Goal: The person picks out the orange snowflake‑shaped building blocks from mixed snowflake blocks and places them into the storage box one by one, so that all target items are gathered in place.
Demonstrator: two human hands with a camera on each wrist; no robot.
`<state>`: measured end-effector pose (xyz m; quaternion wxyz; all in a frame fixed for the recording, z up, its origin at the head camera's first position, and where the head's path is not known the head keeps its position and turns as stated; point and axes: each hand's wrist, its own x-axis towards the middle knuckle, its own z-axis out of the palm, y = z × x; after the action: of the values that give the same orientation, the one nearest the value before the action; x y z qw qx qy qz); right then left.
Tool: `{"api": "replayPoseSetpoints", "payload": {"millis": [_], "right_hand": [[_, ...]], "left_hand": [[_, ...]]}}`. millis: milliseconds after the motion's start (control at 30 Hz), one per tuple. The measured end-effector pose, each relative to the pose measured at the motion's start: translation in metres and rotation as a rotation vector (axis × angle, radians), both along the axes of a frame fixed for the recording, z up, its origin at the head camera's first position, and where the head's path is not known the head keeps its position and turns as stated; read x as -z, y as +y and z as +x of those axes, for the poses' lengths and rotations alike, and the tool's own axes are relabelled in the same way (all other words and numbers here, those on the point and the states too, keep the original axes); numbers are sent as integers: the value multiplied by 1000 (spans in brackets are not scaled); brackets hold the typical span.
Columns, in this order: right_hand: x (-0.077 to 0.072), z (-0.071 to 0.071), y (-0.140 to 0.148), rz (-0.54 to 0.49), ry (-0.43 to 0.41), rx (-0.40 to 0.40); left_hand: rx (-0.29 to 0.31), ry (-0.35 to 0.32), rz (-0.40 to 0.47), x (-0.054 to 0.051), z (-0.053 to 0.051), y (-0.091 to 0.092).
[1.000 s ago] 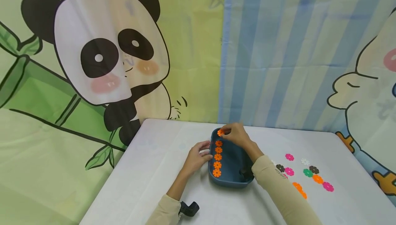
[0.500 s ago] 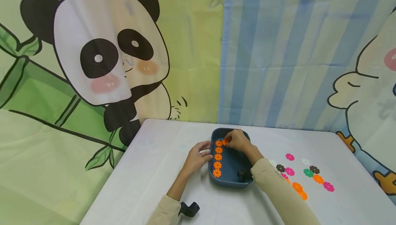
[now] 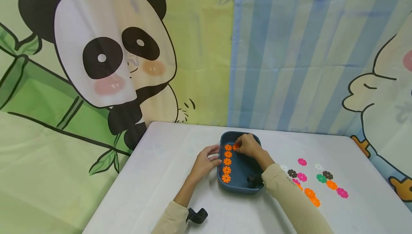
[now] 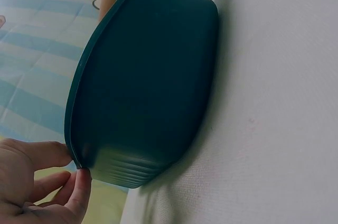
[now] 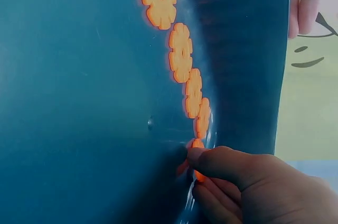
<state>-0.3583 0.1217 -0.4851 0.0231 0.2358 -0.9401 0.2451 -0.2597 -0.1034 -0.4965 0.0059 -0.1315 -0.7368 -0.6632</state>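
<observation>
A dark blue tray (image 3: 239,169) stands on the white table. My left hand (image 3: 203,164) grips its left rim; in the left wrist view, thumb and fingers of this hand (image 4: 45,182) pinch the rim of the tray (image 4: 142,76). Several orange flower-shaped pieces (image 3: 227,161) form a column along the tray's left side. Inside the far end, my right hand (image 3: 252,149) pinches another orange piece (image 3: 235,147), just right of the column's farthest one. Seen from the right wrist, the fingers of this hand (image 5: 259,182) partly hide the orange at the row's end (image 5: 199,176).
Right of the tray lie loose flower pieces: pink (image 3: 302,162), white (image 3: 318,167), dark brown (image 3: 327,175), green (image 3: 321,178) and orange (image 3: 310,193). The right forearm (image 3: 289,194) reaches over the table beside them. A printed curtain (image 3: 199,66) hangs behind the table (image 3: 154,162).
My right hand has moved from the tray's far left corner rightward and down into the tray, still pinching the orange piece. My left hand has stayed on the rim.
</observation>
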Motion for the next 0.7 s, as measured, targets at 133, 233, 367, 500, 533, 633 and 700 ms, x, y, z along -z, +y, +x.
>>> {"api": "replayPoseSetpoints", "payload": {"millis": [133, 233, 367, 500, 533, 633, 700], "right_hand": [[-1, 0, 0, 0, -7, -1], [0, 0, -1, 1, -3, -6], [1, 0, -1, 2, 8, -13], [2, -1, -1, -9, 15, -24], [2, -2, -1, -14, 14, -23], [-1, -2, -1, -38, 10, -13], [-5, -2, -2, -63, 13, -8]], "left_hand": [[7, 9, 6, 0, 0, -1], [7, 16, 3, 1, 0, -1], [5, 25, -11, 1, 0, -1], [2, 17, -8, 0, 1, -1], [0, 14, -7, 0, 1, 0], [-4, 9, -5, -1, 0, 0], [-4, 7, -6, 0, 0, 0]]}}
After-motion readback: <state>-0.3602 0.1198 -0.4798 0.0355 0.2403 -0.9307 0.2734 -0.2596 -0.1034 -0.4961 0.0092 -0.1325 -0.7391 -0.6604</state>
